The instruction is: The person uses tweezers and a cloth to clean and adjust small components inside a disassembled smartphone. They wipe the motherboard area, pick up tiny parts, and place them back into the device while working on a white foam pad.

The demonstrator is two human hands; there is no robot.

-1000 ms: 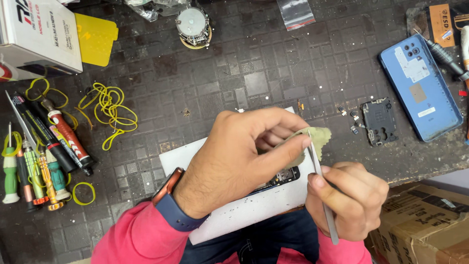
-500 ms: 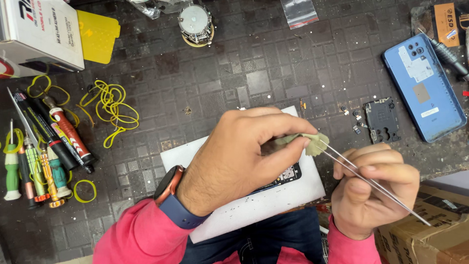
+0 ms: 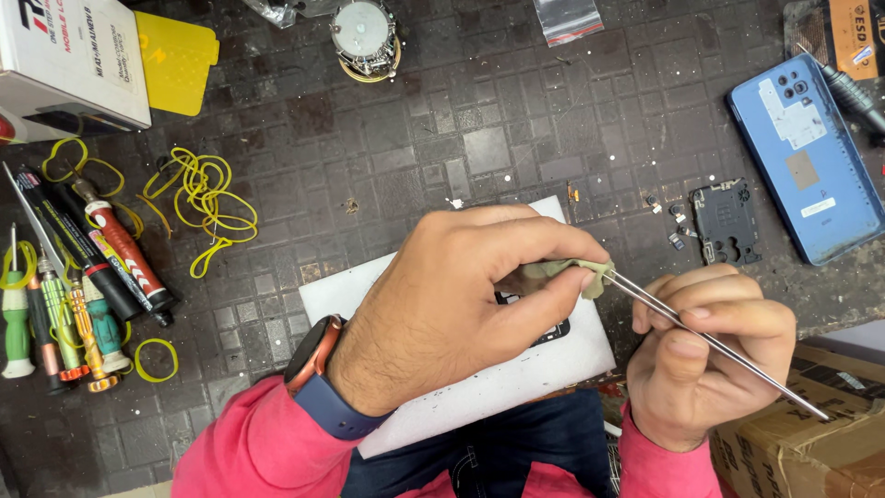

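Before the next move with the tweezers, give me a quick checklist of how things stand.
1. Left hand pinches the greenish pad between thumb and fingers: ok.
2. Right hand has a firm grip on the tweezers: ok.
3. Tweezer tips reach the pad: ok; whether they clamp it: cannot tell.
4. Phone under the left hand, on the white sheet: mostly hidden, cannot tell.
5. Small loose parts beside the black cover lie apart from both hands: ok.

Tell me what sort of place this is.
Probably a phone repair bench: a blue phone back cover lies off its phone, small screwdrivers sit in a row, and the right hand holds metal tweezers.
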